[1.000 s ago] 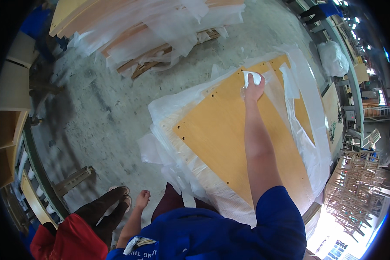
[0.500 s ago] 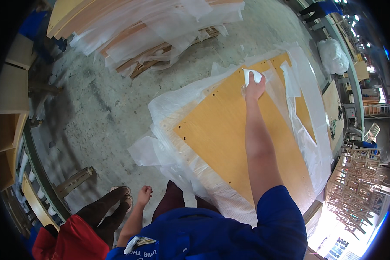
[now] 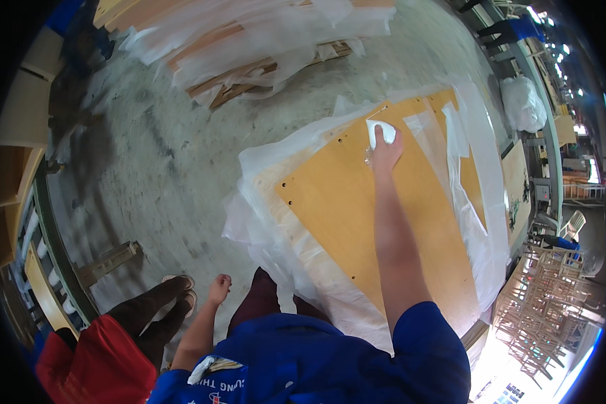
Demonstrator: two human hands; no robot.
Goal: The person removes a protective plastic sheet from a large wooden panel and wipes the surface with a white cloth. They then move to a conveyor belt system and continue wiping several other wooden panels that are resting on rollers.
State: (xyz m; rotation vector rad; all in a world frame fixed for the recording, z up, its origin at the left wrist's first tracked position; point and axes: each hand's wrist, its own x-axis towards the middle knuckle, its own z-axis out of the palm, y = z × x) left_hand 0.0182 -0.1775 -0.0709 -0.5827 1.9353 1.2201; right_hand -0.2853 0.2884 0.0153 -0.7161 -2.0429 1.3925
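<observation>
1. Here's the concrete floor [image 3: 182, 168], grey and scuffed, spreading across the left and middle of the view.
2. Up at the top sits a stack [image 3: 269, 47] of wooden boards, draped in translucent sheeting.
3. And the panel [image 3: 357, 209]! Flat and yellow-brown, it lies right in front of the wearer, with white film [image 3: 259, 158] sticking out around its edges and more film across its right part.
4. Down at lower right, a crowd of wooden frames [image 3: 542, 303] stands packed together.
5. Lower left, a person in a red top [image 3: 108, 357] stands beside the wearer, sandals on the floor.
6. Far right, a bulging white bag [image 3: 524, 104] rests near a long rail.
7. Hands well apart now: the right hand [image 3: 388, 156] reaches far over the panel, fingers clamped on a white wad.
8. The left hand [image 3: 219, 289] hangs low by the wearer's thigh, fingers seemingly curled; too small to tell how tightly, or around what.
9. That wad [image 3: 388, 132] is over the panel, near its far edge.
10. Smallest of all, dark holes [image 3: 283, 185] dot the panel's margins.
</observation>
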